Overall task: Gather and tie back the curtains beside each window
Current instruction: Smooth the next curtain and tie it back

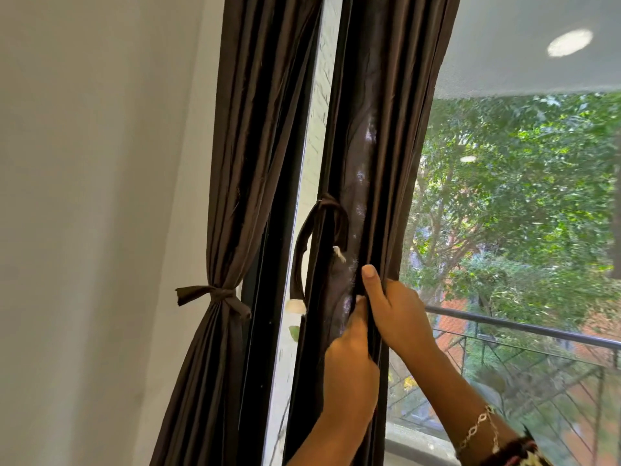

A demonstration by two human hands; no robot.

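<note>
White matte wall [84, 196] fills left. Fine mesh window screen [521, 196] at right, with trees and metal railing [521, 326] beyond. Dark brown, faintly shiny left curtain [248, 129] hangs pleated by wall, cinched with knotted fabric tie [215, 294]. Right curtain [379, 129], same cloth, bunched into narrow column at screen's left edge. Left hand [349, 371] and right hand [396, 307] both grip its folds, fingers curled round, right thumb upright. Loose strap [302, 250] dangles in loop just beside, white-tipped. Chain bracelet [477, 428] on right wrist.

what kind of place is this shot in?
Likely a room in a home, above ground level: a tied-back curtain and a loose curtain hang by a window frame, with a balcony railing and treetops outside.
</note>
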